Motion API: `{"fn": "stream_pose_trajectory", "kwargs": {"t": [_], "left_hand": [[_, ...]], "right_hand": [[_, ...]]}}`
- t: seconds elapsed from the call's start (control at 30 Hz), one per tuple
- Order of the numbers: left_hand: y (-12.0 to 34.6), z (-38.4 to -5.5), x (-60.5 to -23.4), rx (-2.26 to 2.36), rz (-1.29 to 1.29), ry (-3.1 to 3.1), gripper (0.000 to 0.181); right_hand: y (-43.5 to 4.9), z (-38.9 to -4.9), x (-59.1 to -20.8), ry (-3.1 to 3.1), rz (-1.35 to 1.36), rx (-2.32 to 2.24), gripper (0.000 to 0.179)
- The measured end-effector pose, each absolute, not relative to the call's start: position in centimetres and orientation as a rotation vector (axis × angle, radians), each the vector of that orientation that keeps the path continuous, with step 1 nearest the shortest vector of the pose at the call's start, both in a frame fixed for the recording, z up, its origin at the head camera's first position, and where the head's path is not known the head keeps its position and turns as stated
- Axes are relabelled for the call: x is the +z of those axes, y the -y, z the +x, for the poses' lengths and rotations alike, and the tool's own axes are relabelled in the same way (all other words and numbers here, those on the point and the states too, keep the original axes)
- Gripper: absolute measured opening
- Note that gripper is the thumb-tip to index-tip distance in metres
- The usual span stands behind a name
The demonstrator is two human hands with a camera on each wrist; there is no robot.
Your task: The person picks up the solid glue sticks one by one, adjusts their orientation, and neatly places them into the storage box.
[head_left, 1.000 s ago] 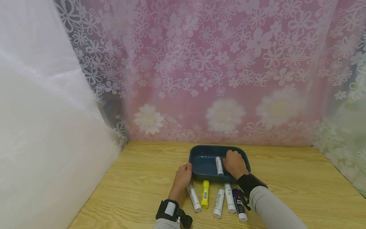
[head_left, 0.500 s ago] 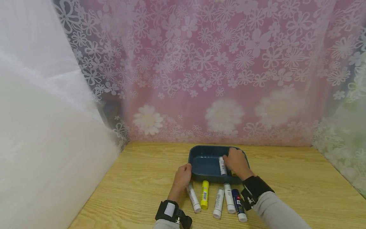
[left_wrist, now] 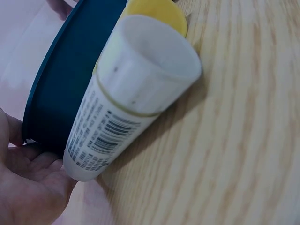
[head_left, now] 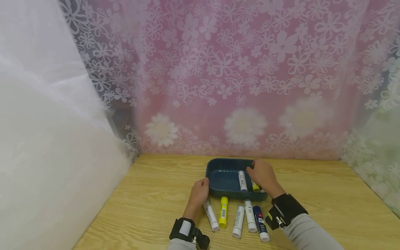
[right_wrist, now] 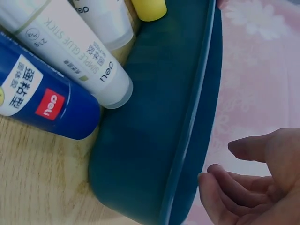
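Observation:
A dark teal tray [head_left: 222, 181] sits on the table, its left end pinched by my left hand [head_left: 200, 191], thumb at the rim and fingers on the outer wall. My right hand [head_left: 265, 176] hovers at the tray's right end; the right wrist view shows its thumb and loosely bent fingers apart, with nothing between them. Inside the tray lie a white glue stick [head_left: 242, 180] and a partly hidden yellow-and-white one [head_left: 256, 188]. In front lie a white glue stick [left_wrist: 117, 93] near my left hand, a yellow one [head_left: 223, 212] and a navy one [right_wrist: 51, 93].
Two more white glue sticks [head_left: 239, 221] lie between the yellow and navy ones, close to the tray's front wall. The wood-grain table [head_left: 162, 184] reaches back to a pink floral curtain [head_left: 200, 104]. A white sheet [head_left: 56, 146] hangs at the left.
My right hand has moved right and slightly back, uncovering the yellow-and-white glue stick. The white stick in the tray has shifted slightly right. My left hand has stayed in place.

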State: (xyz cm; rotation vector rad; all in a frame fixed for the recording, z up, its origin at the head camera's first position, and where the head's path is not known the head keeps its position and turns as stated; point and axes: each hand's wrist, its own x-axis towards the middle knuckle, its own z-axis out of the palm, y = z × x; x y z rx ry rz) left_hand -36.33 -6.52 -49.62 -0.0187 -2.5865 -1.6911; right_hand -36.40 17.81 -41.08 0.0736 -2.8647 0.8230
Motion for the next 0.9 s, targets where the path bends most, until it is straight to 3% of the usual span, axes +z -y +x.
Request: {"fn": "stream_pose_trajectory", "kwargs": {"t": [0.43, 0.9], "left_hand": [[6.4, -36.3, -49.5, -1.693, -0.015, 2.607, 0.046], [6.4, -36.1, -49.3, -1.681, -0.013, 2.614, 0.046]], "right_hand": [[-17.3, -35.0, -39.7, 2.999, 0.081, 0.702, 0.043], [-17.6, -32.3, -38.3, 3.02, 0.172, 0.679, 0.03]]}}
